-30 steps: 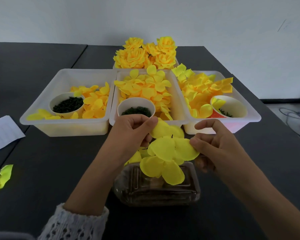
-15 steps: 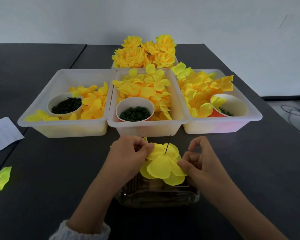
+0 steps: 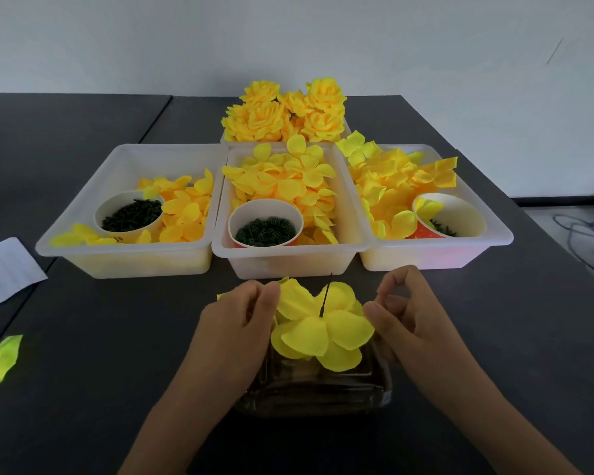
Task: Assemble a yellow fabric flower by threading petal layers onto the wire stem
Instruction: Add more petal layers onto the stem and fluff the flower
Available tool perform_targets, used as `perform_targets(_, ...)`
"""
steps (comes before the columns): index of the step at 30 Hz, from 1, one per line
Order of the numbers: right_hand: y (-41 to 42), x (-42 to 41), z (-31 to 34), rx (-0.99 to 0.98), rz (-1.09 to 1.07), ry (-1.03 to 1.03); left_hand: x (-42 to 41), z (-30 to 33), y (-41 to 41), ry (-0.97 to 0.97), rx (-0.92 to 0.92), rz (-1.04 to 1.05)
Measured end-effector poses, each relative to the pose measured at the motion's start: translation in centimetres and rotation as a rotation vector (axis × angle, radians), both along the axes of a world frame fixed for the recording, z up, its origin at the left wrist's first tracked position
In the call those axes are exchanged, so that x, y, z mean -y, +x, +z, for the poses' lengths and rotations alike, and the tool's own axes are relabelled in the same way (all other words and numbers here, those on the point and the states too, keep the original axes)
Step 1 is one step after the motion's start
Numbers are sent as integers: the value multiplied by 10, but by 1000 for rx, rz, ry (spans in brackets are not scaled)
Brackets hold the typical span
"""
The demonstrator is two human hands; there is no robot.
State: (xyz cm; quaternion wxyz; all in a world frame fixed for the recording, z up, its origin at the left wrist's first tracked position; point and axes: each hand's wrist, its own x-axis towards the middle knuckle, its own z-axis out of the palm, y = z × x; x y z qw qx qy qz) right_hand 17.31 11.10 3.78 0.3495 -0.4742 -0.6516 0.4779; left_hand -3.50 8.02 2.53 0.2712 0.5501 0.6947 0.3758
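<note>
Both hands flank yellow petal layers (image 3: 323, 323) threaded on a dark wire stem (image 3: 325, 296): left hand (image 3: 235, 323) pinches a petal edge, right hand (image 3: 403, 313) curls, touching another.

Three white bins (image 3: 131, 258) stand in a row across the middle of the frame. Three paper cups (image 3: 265, 224) sit inside, one per bin. One wire stem (image 3: 325, 296) rises at lower centre. Two hands (image 3: 234, 323) flank it. One sheet of paper (image 3: 4, 272) lies at the left edge.

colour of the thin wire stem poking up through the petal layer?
Black or very dark; the thin wire stem stands out against the yellow fabric petal layer, head view.
</note>
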Motion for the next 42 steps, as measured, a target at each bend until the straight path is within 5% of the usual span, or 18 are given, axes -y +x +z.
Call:
perform_targets(22,1,13,-9,9,0,-165,26,-8,2,-58,-54,-51)
perform_targets(27,19,-28,2,218,-225,177,26,1,-3,-18,-45,3)
perform_targets(30,43,-97,9,541,-341,493,23,13,-13,17,-20,51)
perform_targets(35,57,-195,4,1156,-129,422,16,33,-19,136,23,121)
perform_targets(42,51,-218,17,1132,8,439,12,36,-19,168,33,116)
